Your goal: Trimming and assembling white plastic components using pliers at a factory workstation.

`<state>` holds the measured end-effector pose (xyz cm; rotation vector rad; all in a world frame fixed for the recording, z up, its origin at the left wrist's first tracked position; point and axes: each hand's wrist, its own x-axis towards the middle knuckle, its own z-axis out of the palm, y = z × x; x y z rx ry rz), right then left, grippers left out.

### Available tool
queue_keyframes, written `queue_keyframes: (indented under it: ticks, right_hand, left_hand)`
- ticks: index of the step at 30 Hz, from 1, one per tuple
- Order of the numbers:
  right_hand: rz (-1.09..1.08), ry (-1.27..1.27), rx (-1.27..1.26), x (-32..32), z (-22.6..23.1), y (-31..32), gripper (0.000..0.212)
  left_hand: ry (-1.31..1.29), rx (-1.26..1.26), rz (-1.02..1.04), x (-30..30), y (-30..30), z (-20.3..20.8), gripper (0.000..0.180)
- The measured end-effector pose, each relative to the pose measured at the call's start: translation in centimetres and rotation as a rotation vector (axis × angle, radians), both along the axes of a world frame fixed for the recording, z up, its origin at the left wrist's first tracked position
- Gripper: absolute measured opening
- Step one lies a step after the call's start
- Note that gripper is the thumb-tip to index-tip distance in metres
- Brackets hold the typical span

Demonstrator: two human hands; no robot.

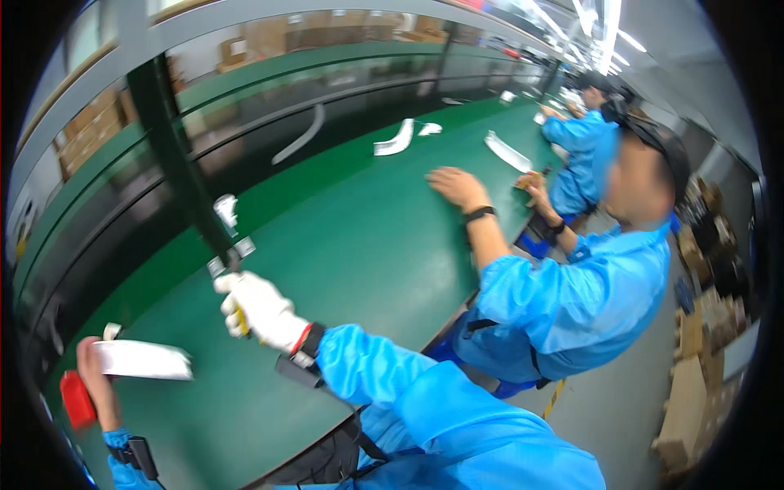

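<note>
At the far left, my bare left hand (96, 380) is closed round one end of a white strip (145, 360), which sticks out to the right over the green table. My right hand (265, 310), in a white glove, grips a small tool with a yellow handle (242, 318). The tool's dark tip (234, 260) points away from me, next to small white pieces (244, 247) by the foot of a dark post. Its exact kind is hidden by the glove and blur. A red object (77, 400) sits beside my left hand.
A long green table (351, 245) runs away to the right, with white strips (395, 140) near its far edge. The dark green post (175, 159) rises in front. At my right, a co-worker in blue (563, 302) reaches over the table. Cardboard boxes (690, 400) stand behind.
</note>
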<state>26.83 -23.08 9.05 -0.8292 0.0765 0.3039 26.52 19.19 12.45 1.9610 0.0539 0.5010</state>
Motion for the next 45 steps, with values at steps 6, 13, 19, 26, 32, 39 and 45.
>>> queue_keyframes:
  ticks: [6, 13, 19, 26, 32, 39, 45]
  right_hand:
    - [-0.037, 0.012, -0.112, -0.3, 1.8, 0.4, 0.024]
    - [-0.109, -0.097, -0.057, -1.1, 0.8, 0.7, 0.031]
    - [-0.096, -0.107, -0.072, -2.4, 0.4, 1.1, 0.031]
    - [-0.090, -0.144, -0.187, -8.0, 0.8, 1.6, 0.029]
    - [-0.081, -0.250, -0.192, -12.8, 3.5, 3.3, 0.032]
    - [-0.019, -0.427, -0.549, -14.8, 2.8, 7.1, 0.022]
    - [-0.113, -0.399, -0.475, -15.1, 1.4, 7.6, 0.017]
  left_hand:
    - [0.426, -0.062, -0.572, -9.4, -12.2, -1.0, 0.020]
    - [0.000, 0.399, -0.575, -7.6, -20.0, -3.3, 0.016]
    - [-0.068, 0.358, -0.489, -7.6, -19.2, -4.5, 0.019]
    - [-0.110, 0.406, -0.547, -8.7, -19.0, -6.0, 0.014]
    - [-0.076, 0.444, -0.595, -9.7, -19.6, -5.0, 0.012]
    - [-0.087, 0.439, -0.614, -9.6, -18.4, -6.1, 0.018]
    - [0.076, 0.002, -0.598, -8.9, -17.6, -4.5, 0.017]
